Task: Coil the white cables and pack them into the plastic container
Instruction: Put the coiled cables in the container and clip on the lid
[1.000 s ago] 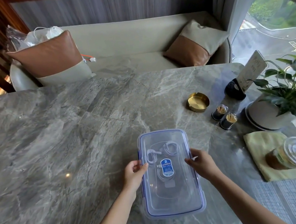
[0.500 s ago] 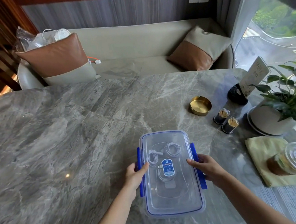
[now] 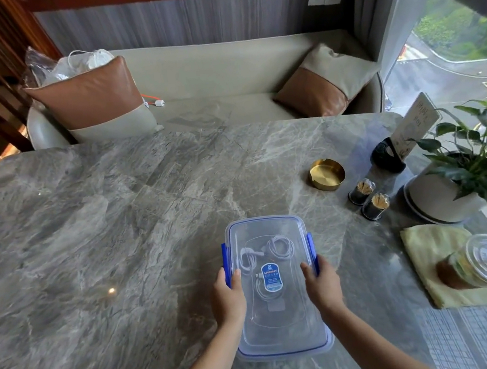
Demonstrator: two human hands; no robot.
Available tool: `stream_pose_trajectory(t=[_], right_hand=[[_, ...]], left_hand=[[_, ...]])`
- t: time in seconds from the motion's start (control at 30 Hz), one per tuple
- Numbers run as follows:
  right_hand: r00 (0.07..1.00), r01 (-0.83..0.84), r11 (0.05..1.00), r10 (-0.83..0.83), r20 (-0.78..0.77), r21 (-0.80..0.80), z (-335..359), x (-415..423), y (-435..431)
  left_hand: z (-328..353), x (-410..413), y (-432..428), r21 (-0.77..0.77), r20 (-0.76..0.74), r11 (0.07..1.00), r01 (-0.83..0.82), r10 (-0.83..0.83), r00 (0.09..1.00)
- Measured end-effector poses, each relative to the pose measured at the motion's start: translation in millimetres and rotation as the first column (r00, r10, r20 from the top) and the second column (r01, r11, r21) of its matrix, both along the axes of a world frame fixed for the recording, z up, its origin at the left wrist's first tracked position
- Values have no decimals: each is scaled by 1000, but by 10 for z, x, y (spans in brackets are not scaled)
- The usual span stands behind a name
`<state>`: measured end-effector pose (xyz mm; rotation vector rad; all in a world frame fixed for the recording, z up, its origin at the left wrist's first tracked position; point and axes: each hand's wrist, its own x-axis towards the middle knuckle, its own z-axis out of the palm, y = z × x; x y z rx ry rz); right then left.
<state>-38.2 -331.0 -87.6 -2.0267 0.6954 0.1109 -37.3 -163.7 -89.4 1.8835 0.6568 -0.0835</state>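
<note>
Clear rectangular plastic container [image 3: 281, 324] sits on the grey marble table [image 3: 105, 229], near its front edge and about mid-width, with the transparent lid [image 3: 268, 232] on top. Coiled white cables [image 3: 268, 249] visible through the lid, all inside, toward the far half of the box, next to a blue label [image 3: 271, 277]. Change vs a second ago: the blue side latches [image 3: 225, 261] were not showing at first, then stuck out flared from both long sides, and now lie closer to the walls; both hands have moved from the lid edge onto the clips. Left hand [image 3: 229, 300] is curled over the left latch, thumb on the lid, fingers pressing the clip; right hand [image 3: 322, 287] does the same on the right latch [image 3: 310, 249]. Neither is lifting the box, it's flat on the table. Can't tell if the clips have fully snapped. Reads as the sealing step: coiling and packing look done, only locking the lid is left. Gold round dish [image 3: 327, 174], two small toothpick jars [image 3: 368, 198], potted plant [image 3: 474, 166] and iced drink on a yellow cloth [image 3: 442, 253] stand well apart to the right, not involved.
</note>
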Motion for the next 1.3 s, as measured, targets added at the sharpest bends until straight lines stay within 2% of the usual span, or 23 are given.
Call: stream_pose_trajectory(t=[0.17, 0.3, 0.37, 0.47, 0.6, 0.73, 0.97, 1.03, 1.2, 1.3], right_hand=[[998, -38, 994, 32, 62, 103, -4, -37, -38], [995, -86, 953, 65, 80, 290, -61, -82, -173], [993, -107, 938, 84, 83, 330, -74, -86, -237], [985, -171, 917, 145, 98, 361, -72, -104, -291], [963, -271, 897, 248, 110, 350, -75, -90, -377], [963, -267, 903, 235, 133, 335, -95, -80, -376], [968, -247, 880, 209, 136, 407, -73, -134, -389], [972, -230, 891, 187, 146, 391, -77, -130, -350], [976, -201, 926, 164, 141, 319, -112, -124, -247], [980, -179, 949, 149, 132, 258, -117, -122, -220]], left_hand=[[31, -23, 16, -48, -50, 997, 62, -65, 997], [104, -15, 39, -247, -108, 968, 34, -63, 992], [87, -4, 58, -280, -129, 960, 2, -39, 991], [68, -15, 65, -262, -135, 964, -54, 19, 991], [67, -10, 21, -293, -134, 956, -37, -3, 991], [27, -18, 71, -359, -197, 924, -134, 65, 978], [-32, 56, 261, -446, -270, 888, -115, -12, 963], [-3, 86, 231, -420, -235, 905, -63, -42, 971], [-48, 22, -28, -248, -105, 967, -54, 28, 994], [-100, -20, -39, -194, -70, 980, 36, -50, 996]])
